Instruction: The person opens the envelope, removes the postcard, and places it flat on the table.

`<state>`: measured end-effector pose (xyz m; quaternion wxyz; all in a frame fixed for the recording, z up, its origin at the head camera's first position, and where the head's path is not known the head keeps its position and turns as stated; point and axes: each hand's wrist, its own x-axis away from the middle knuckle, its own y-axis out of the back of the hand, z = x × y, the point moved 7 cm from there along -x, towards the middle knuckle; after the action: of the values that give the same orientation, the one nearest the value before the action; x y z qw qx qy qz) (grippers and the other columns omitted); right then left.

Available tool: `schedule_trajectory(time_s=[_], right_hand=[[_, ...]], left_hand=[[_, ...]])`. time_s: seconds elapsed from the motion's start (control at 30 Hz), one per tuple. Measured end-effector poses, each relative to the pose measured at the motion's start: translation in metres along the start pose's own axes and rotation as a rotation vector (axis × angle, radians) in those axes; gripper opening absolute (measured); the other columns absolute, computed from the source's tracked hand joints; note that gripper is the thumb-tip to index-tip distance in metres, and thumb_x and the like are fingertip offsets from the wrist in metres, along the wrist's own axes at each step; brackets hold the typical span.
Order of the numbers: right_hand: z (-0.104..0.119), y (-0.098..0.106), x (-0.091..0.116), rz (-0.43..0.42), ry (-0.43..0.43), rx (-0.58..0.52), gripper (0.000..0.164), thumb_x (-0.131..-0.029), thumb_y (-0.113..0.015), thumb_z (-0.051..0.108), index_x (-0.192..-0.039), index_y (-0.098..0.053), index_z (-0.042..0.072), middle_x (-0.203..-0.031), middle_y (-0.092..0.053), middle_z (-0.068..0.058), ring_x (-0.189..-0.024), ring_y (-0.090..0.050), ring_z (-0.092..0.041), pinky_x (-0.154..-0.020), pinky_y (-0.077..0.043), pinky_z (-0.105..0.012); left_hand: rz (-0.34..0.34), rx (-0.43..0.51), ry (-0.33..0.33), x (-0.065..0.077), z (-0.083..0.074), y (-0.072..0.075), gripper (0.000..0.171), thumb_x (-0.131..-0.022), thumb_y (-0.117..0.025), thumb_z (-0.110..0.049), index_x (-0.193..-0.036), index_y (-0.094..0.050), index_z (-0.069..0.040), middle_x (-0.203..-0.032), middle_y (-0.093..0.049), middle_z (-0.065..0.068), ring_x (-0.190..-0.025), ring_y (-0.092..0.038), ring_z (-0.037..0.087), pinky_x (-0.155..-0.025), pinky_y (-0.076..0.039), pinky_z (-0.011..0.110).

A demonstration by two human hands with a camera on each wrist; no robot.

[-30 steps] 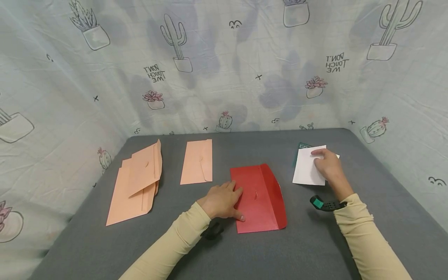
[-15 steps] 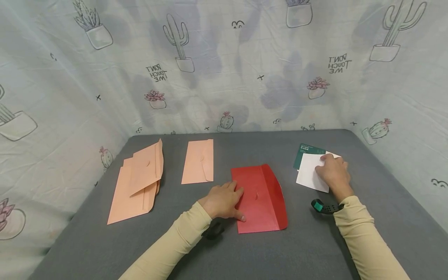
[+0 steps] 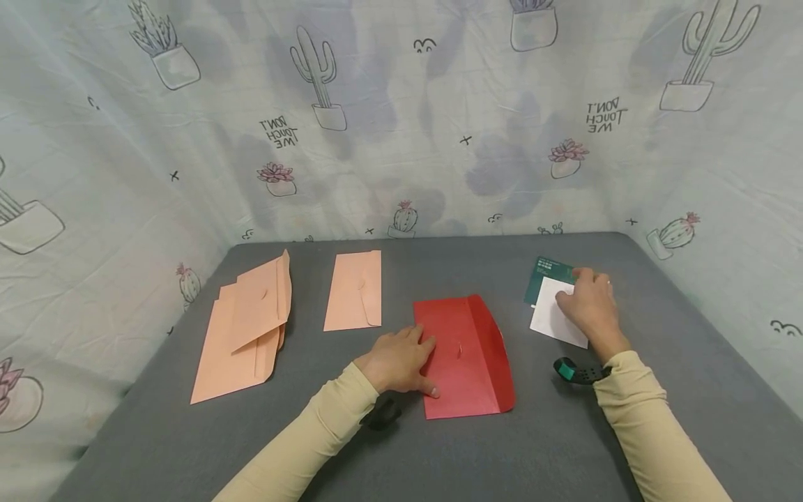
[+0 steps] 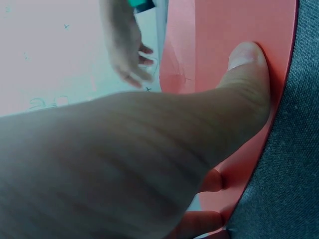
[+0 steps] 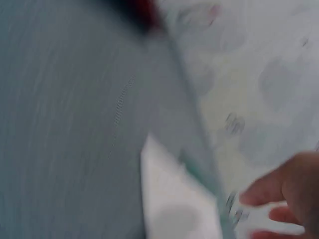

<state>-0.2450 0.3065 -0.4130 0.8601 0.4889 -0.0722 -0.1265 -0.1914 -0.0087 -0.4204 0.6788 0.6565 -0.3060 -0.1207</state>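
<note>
My left hand (image 3: pixel 396 359) rests on the left side of a red envelope (image 3: pixel 461 362), its flap raised on the right. In the left wrist view the thumb (image 4: pixel 244 74) presses flat near the envelope's edge. At the right, my right hand (image 3: pixel 590 303) hovers over a white card (image 3: pixel 555 314) that partly covers a dark green card (image 3: pixel 543 272) with pale print. The right wrist view is blurred. There, the fingers (image 5: pixel 269 189) are loosely bent and apart from the white card (image 5: pixel 174 199), holding nothing.
Several peach envelopes (image 3: pixel 216 341) lie overlapped at the left of the grey table (image 3: pixel 351 460). Another peach envelope (image 3: pixel 354 289) lies alone near the back. A curtain with cactus prints (image 3: pixel 401 125) surrounds the table's back and sides.
The white card has shifted toward me and turned, baring more of the green card. My right hand has come off it and moved slightly left. The left hand stays put.
</note>
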Motion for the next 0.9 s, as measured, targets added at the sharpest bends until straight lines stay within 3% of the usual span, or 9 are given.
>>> schedule_trajectory(time_s=[0.03, 0.13, 0.27, 0.5, 0.63, 0.9], right_hand=[[0.008, -0.002, 0.001, 0.042, 0.033, -0.031, 0.062, -0.099, -0.045, 0.022, -0.148, -0.031, -0.012, -0.143, -0.039, -0.041, -0.126, -0.044, -0.055, -0.097, -0.044, -0.061], [0.032, -0.012, 0.006, 0.209, 0.126, -0.140, 0.057, -0.105, -0.042, 0.028, -0.147, -0.036, -0.009, -0.130, -0.059, -0.034, -0.097, -0.066, -0.040, -0.076, -0.055, -0.045], [0.056, -0.028, 0.018, 0.372, 0.214, -0.223, 0.052, -0.106, -0.047, 0.030, -0.139, -0.048, -0.010, -0.107, -0.071, -0.025, -0.071, -0.062, -0.018, -0.060, -0.053, -0.031], [0.072, -0.061, 0.031, 0.518, 0.209, -0.293, 0.058, -0.104, -0.054, 0.035, -0.142, -0.044, -0.008, -0.096, -0.068, -0.015, -0.067, -0.061, -0.015, -0.059, -0.055, -0.030], [0.078, -0.074, 0.039, 0.595, 0.203, -0.302, 0.057, -0.101, -0.058, 0.029, -0.140, -0.045, -0.010, -0.091, -0.068, -0.013, -0.062, -0.062, -0.014, -0.057, -0.058, -0.031], [0.084, -0.087, 0.046, 0.615, 0.216, -0.356, 0.038, -0.101, -0.056, 0.019, -0.129, -0.054, -0.006, -0.087, -0.070, -0.012, -0.060, -0.064, -0.016, -0.057, -0.058, -0.031]], left_hand=[[0.001, -0.002, -0.001, 0.000, 0.000, 0.000, 0.089, -0.079, -0.079, -0.057, -0.150, -0.049, -0.013, -0.157, -0.045, 0.014, -0.144, -0.045, 0.029, -0.113, -0.045, 0.048], [-0.001, -0.009, -0.001, 0.000, 0.000, 0.000, 0.089, -0.079, -0.079, -0.058, -0.150, -0.049, -0.013, -0.156, -0.045, 0.014, -0.144, -0.045, 0.028, -0.113, -0.045, 0.048], [-0.006, -0.017, -0.004, 0.000, 0.000, 0.001, 0.089, -0.079, -0.079, -0.058, -0.150, -0.050, -0.013, -0.156, -0.046, 0.014, -0.143, -0.046, 0.028, -0.112, -0.045, 0.047], [-0.005, -0.013, -0.006, 0.000, 0.000, 0.000, 0.089, -0.079, -0.079, -0.058, -0.150, -0.050, -0.013, -0.156, -0.045, 0.015, -0.144, -0.045, 0.029, -0.113, -0.045, 0.047], [-0.003, -0.015, -0.006, 0.000, 0.000, 0.000, 0.089, -0.079, -0.079, -0.059, -0.150, -0.050, -0.014, -0.156, -0.046, 0.015, -0.144, -0.046, 0.029, -0.113, -0.045, 0.047], [0.001, 0.001, 0.000, 0.000, 0.000, 0.001, 0.088, -0.079, -0.079, -0.058, -0.150, -0.050, -0.014, -0.156, -0.045, 0.014, -0.144, -0.045, 0.028, -0.112, -0.046, 0.047]])
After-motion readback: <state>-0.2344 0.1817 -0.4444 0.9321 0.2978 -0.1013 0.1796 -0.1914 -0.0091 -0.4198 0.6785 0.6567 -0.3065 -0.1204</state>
